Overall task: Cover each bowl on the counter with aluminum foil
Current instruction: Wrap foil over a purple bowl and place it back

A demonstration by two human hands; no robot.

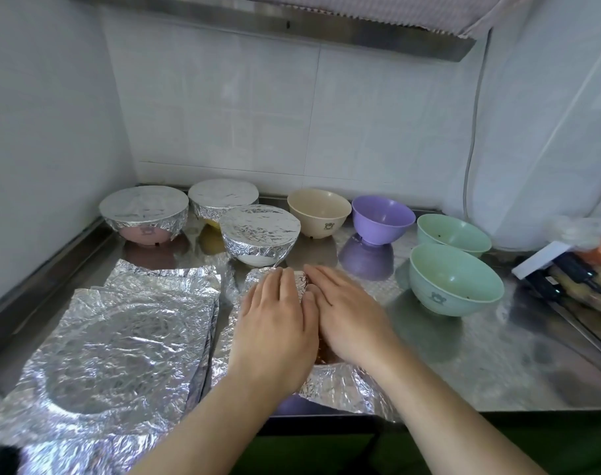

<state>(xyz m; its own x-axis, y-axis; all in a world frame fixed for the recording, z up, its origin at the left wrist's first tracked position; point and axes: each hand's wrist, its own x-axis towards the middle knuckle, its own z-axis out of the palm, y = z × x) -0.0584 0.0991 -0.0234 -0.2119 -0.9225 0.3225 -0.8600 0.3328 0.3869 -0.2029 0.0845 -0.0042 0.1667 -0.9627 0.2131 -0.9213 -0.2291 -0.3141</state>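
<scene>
Brushed steel worktop point(480, 365), glossy, mirroring the bowls; raised lip at the back. White tiled walls behind and to the left, steel range hood point(292, 32) overhead, pale cord point(472, 138) hanging down the right wall.

At the back left, three covered bowls: pink bowl point(144, 231), yellow bowl point(212, 222) and white bowl point(257, 259), each capped with crinkled foil drawn flat over the rim and crimped down the sides. To their right, four bare ones, smooth and matte: beige bowl point(319, 214), purple bowl point(383, 219), far green bowl point(454, 234), near green bowl point(456, 281); small bear print on several.

Front left, stack of foil sheets point(120, 341), wrinkled, with a round dent pressed in. Just beside it, foil sheet point(340, 385) draped over something at the worktop's front edge, a purple sliver showing under its near hem; whether a bowl, cannot tell.

Left hand point(275, 323) and right hand point(347, 313) side by side, touching, fingers straight and flat, palms pressing down on top of that draped foil.

Far right, white power strip point(546, 260) with black plugs, beside a clear bag point(597, 262) of orange and pale contents.
</scene>
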